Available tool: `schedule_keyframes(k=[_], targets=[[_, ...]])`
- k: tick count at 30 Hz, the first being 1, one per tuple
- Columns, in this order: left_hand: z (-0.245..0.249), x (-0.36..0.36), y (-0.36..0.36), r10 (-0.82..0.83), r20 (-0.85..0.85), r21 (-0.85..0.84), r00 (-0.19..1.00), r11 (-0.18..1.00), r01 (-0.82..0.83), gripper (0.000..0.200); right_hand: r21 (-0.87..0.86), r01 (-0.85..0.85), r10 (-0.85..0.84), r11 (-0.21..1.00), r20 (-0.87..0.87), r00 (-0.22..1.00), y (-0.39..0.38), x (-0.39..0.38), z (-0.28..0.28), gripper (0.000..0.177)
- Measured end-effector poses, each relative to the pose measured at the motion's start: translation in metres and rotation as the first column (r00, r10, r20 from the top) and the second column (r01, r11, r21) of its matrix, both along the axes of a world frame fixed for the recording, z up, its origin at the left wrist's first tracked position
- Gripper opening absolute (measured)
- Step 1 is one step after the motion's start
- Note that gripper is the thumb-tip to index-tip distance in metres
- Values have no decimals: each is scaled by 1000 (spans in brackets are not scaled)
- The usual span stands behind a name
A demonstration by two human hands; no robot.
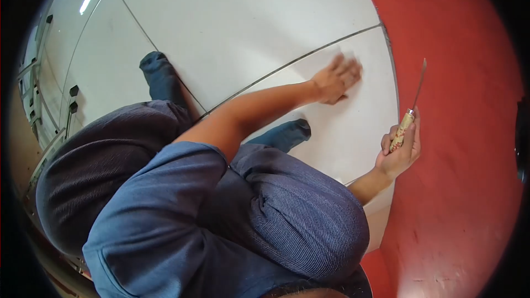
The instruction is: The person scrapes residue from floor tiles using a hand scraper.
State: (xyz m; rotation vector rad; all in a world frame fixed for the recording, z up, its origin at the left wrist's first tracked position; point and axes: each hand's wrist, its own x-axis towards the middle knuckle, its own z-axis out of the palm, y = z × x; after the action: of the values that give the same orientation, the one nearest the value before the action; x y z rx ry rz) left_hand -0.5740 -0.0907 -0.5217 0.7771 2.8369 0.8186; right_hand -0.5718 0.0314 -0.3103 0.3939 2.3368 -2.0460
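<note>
My left hand (338,79) is stretched out over the white floor tiles, its fingers apart and blurred by motion, with nothing in it. Farther right, my right hand (400,152) is wrapped around the handle of a knife (403,130). The handle is pale yellow with a reddish flower pattern and ends in a metal collar. Its thin blade points up and away, seen almost edge-on, against a red wall-like surface (458,149). My right forearm passes partly behind my bent knee.
White floor tiles (248,16) with dark joints spread ahead, ending at the red surface on the right. My two feet in dark socks (161,80) rest on them. A metal frame with black end caps (73,91) stands at the far left.
</note>
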Motion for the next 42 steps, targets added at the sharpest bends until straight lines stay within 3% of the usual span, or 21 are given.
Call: schedule_keyframes(k=[2,4,6,8,10,14,16,18,20,23,24,26,27,28,30,33,34,36,39,40,42], targets=[[-22,1,-3,-309,-36,64,950,948,311,71,-5,2,-2,1000,-11,1000,15,6,-5,38],[-35,0,-50,-460,-121,126,879,872,474,70,24,65,-65,998,-18,998,19,9,-13,38],[-30,0,-113,-629,-146,-9,763,772,635,68,40,125,-125,991,-14,992,26,10,-21,39],[-26,11,-167,-881,37,-127,472,464,877,66,65,152,-154,986,29,988,30,14,-24,39],[-32,18,-193,-950,238,117,203,236,965,70,82,161,-165,984,45,985,34,17,-25,38],[-49,-23,-157,-986,107,-3,127,127,992,67,54,296,-299,954,54,953,43,30,-41,38],[-44,-52,-121,-952,141,-162,273,250,955,61,70,357,-363,931,104,926,47,34,-46,38],[-51,-72,-89,-853,25,-268,522,498,825,61,90,380,-388,921,102,916,50,39,-52,36],[-59,-75,-65,-718,-17,-288,696,670,684,65,135,427,-441,894,108,891,42,39,-48,35],[-53,-57,-58,-694,-3,-274,720,693,667,72,147,381,-398,913,118,910,43,42,-49,37],[-53,-44,-68,-782,-24,-174,623,617,768,77,160,360,-381,919,130,915,44,42,-49,39],[-38,-12,-93,-951,141,-84,275,265,961,83,180,367,-391,913,125,912,45,43,-52,37],[-35,5,-112,-975,203,-104,86,66,992,79,179,370,-393,912,117,912,44,43,-53,37],[-34,11,-127,-987,161,-92,-17,-32,995,67,176,366,-387,914,103,916,45,40,-54,37],[-58,13,-136,-999,39,114,21,25,993,59,154,357,-372,921,81,925,49,40,-59,37],[-56,-26,-80,-903,39,-181,429,416,891,59,106,343,-352,933,75,933,48,43,-61,33],[-46,-45,-60,-814,46,-303,579,541,785,61,88,342,-348,936,62,935,47,42,-59,32],[-48,-61,-29,-445,-70,-416,893,827,379,64,97,349,-353,932,27,935,38,39,-48,32],[-39,-38,-16,-620,-130,-292,774,770,567,64,131,364,-366,922,-5,930,39,45,-40,32],[-43,-28,-23,-811,-127,-282,571,581,763,63,139,372,-373,918,-17,928,40,46,-37,32],[-52,-6,-46,-977,30,-29,212,211,977,63,168,363,-374,916,33,927,47,60,-30,34]])
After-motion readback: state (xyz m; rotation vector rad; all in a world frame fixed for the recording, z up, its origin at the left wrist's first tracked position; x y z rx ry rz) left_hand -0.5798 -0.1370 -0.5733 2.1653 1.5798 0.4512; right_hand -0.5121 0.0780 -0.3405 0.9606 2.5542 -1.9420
